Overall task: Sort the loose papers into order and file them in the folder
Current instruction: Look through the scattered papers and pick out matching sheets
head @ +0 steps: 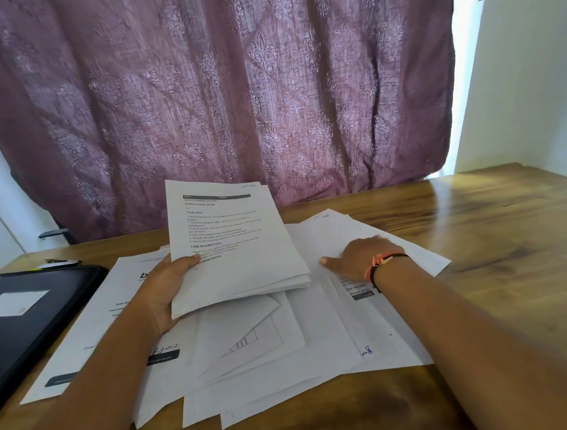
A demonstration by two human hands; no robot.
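Observation:
My left hand (pixel 165 288) grips a stack of printed sheets (pixel 233 246) by its lower left edge, thumb on top, and holds it tilted up above the desk. Beneath it, loose white papers (pixel 286 350) lie spread in an untidy overlapping heap across the middle of the wooden desk (pixel 497 232). My right hand (pixel 360 256) rests palm down on the loose sheets at the right of the heap, thumb stretched left; its fingers are partly hidden. A black folder (pixel 29 323) with a white label lies shut at the desk's left edge.
A purple patterned curtain (pixel 232 93) hangs right behind the desk. A small dark clip or pen (pixel 60 264) lies behind the folder. A larger printed sheet (pixel 91 331) lies between folder and heap. Bare wood shows at the right and front.

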